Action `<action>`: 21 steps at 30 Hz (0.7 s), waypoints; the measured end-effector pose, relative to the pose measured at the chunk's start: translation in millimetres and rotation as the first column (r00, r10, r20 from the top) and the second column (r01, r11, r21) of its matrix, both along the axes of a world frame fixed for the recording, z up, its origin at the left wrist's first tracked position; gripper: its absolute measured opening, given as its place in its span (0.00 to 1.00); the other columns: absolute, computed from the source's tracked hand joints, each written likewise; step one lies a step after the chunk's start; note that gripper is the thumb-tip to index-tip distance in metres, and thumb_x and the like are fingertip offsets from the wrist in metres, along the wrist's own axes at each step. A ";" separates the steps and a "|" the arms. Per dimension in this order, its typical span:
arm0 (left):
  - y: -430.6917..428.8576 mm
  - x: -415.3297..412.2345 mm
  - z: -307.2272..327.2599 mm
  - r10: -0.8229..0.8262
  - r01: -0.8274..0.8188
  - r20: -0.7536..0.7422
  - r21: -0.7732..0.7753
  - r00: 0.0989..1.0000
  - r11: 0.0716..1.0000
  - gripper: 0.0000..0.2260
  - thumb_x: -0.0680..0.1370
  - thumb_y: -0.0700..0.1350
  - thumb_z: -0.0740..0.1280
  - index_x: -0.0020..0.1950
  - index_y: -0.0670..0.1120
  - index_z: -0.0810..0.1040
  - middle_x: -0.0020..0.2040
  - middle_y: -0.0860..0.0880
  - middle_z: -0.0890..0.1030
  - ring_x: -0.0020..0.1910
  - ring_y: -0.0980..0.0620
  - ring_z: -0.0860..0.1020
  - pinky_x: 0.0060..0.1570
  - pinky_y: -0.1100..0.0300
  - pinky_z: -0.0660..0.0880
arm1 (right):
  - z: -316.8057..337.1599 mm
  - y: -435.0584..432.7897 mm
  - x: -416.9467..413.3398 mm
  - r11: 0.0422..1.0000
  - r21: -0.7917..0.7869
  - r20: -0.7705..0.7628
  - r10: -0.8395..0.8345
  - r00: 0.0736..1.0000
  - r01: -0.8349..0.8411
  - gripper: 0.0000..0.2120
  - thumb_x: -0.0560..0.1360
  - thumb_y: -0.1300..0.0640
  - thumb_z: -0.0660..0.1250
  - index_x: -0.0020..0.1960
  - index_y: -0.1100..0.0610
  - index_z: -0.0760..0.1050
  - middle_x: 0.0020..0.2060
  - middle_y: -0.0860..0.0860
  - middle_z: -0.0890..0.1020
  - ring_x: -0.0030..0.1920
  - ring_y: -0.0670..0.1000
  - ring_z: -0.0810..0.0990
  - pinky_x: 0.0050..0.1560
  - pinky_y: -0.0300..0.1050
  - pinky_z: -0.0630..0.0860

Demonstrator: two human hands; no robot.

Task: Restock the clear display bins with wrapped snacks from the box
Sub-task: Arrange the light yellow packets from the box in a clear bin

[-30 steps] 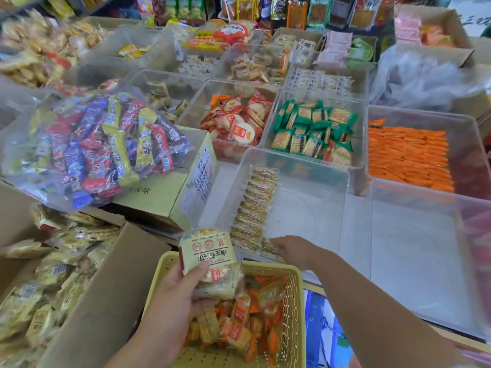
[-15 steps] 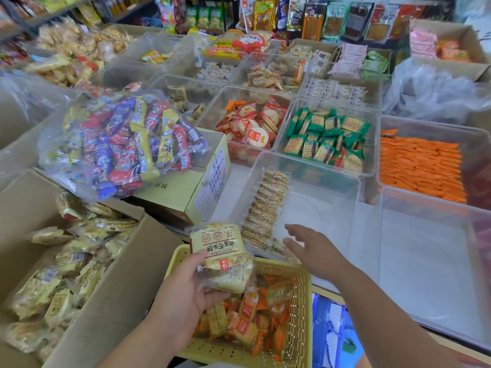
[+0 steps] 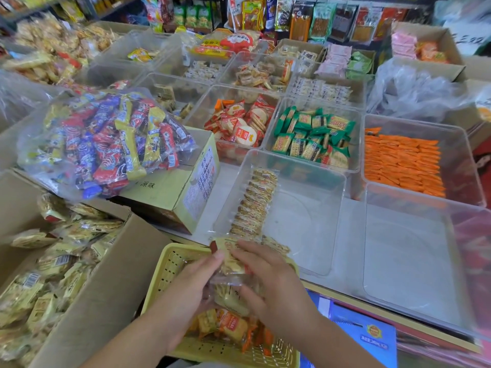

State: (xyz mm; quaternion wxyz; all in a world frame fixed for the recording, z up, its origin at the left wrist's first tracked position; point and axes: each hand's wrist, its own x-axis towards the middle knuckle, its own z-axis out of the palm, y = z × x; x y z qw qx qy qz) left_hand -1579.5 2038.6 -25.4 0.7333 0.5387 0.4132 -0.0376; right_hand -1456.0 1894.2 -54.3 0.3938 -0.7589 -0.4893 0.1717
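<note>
Back from the clear bin (image 3: 305, 208), the right hand (image 3: 273, 285) joins the left hand (image 3: 186, 290). Both grip one snack packet (image 3: 233, 264), likely binned next.

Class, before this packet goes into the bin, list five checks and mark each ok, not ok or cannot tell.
1. Packet gripped by left hand and right hand: ok.
2. Bin has bare floor beside the row: ok.
3. Packet inside the bin: not ok, it is mostly over the basket.
4. Wrapper undamaged: cannot tell.
5. Box holds more packets: ok.
</note>
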 end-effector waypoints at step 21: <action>18.6 -6.1 -9.3 0.381 -0.382 0.089 -0.014 0.920 0.924 0.16 0.70 0.53 0.69 0.48 0.42 0.81 0.51 0.39 0.86 0.50 0.36 0.84 0.50 0.42 0.82 | -122.7 54.5 152.9 0.645 -0.764 -0.003 -0.060 0.998 0.036 0.18 0.86 0.54 0.53 0.71 0.58 0.72 0.65 0.57 0.78 0.64 0.59 0.76 0.60 0.47 0.72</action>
